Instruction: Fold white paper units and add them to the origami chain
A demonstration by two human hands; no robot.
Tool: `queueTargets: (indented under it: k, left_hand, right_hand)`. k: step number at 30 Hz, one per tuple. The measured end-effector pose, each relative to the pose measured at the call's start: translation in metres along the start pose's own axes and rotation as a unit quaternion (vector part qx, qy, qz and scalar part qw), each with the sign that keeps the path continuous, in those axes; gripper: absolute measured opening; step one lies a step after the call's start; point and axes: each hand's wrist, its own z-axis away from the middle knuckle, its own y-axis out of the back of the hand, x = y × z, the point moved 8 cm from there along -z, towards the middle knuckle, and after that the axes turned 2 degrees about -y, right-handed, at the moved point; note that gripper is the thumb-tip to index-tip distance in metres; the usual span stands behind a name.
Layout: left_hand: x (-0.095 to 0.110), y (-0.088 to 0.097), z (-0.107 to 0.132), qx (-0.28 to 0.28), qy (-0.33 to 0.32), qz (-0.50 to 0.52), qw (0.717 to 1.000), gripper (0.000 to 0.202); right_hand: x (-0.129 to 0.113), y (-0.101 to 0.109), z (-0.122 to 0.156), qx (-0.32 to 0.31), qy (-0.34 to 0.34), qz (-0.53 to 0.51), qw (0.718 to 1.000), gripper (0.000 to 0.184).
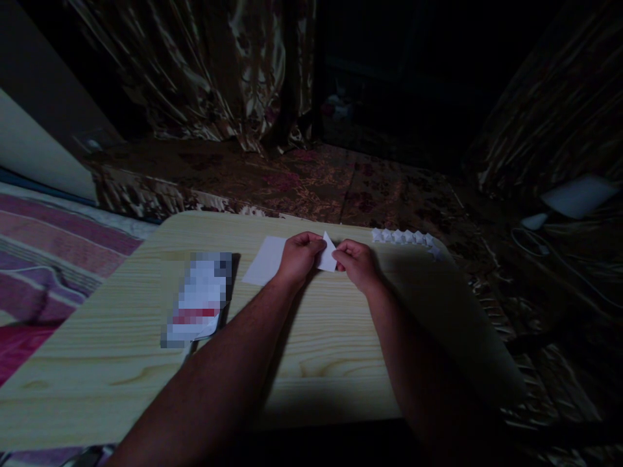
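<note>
Between my two hands, above the wooden table, is a small white folded piece of paper (327, 255) with a pointed top. My left hand (299, 258) pinches its left side between thumb and fingers. The fingertips of my right hand (357, 262) grip the right edge. Flat on the table, partly behind my left hand, lies a white sheet of paper (265, 261). Along the far right edge stands a row of several small white folded paper stars (402, 237), with one more paper star (435, 252) just in front of its right end.
A phone-like object with a blurred-out face (202, 298) lies left on the light wooden table (331, 357). Striped bedding (58, 243) borders the table's left side. Patterned curtains (263, 71) hang beyond. A white lamp-like object (579, 196) with a cable stands at right in the dark.
</note>
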Motion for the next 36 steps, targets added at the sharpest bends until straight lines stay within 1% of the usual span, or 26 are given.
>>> queueTargets:
  k: [4,9,15,18,22,25,27,30,31,33,35,36]
  left_hand:
    - [-0.002,0.002,-0.001,0.005,-0.002,-0.006,1.0,0.02]
    - [-0.001,-0.001,0.0,-0.002,-0.002,-0.011,1.0,0.019]
    - [0.003,-0.001,0.004,-0.001,-0.009,-0.049,0.999,0.019]
    - [0.007,-0.002,0.007,0.0,-0.026,-0.076,0.997,0.018]
    - [0.02,0.002,0.013,0.042,-0.061,-0.107,0.991,0.013]
    - [0.04,0.005,0.017,0.06,-0.105,-0.133,0.984,0.011]
    - [0.057,0.012,0.02,0.086,-0.125,-0.144,0.978,0.011]
    - [0.095,0.029,0.032,0.112,-0.154,-0.151,0.97,0.008]
    - [0.112,0.038,0.039,0.127,-0.172,-0.143,0.966,0.004]
    - [0.148,0.064,0.059,0.172,-0.21,-0.12,0.955,0.008]
    - [0.181,0.098,0.083,0.202,-0.233,-0.115,0.944,0.009]
    - [0.195,0.121,0.097,0.225,-0.243,-0.128,0.935,0.009]
  right_hand:
    - [-0.001,-0.001,0.0,-0.006,-0.002,0.004,1.0,0.009]
    - [-0.001,-0.002,0.002,-0.015,-0.005,0.027,1.0,0.009]
    - [0.0,-0.007,0.001,-0.019,0.0,0.035,0.999,0.01]
    - [0.0,-0.008,0.001,-0.008,0.005,0.042,0.999,0.012]
    - [-0.008,-0.012,0.007,-0.009,0.008,0.05,0.999,0.013]
    - [-0.017,-0.015,0.014,-0.007,0.007,0.044,0.999,0.014]
    - [-0.021,-0.017,0.019,-0.011,0.004,0.052,0.999,0.015]
    - [-0.023,-0.016,0.026,-0.001,-0.002,0.072,0.997,0.017]
    - [-0.022,-0.015,0.028,0.0,-0.007,0.081,0.997,0.018]
    - [-0.021,-0.015,0.03,0.004,-0.004,0.102,0.995,0.018]
    - [-0.019,-0.013,0.031,0.023,-0.001,0.114,0.993,0.017]
    - [-0.018,-0.012,0.032,0.035,-0.003,0.121,0.992,0.017]
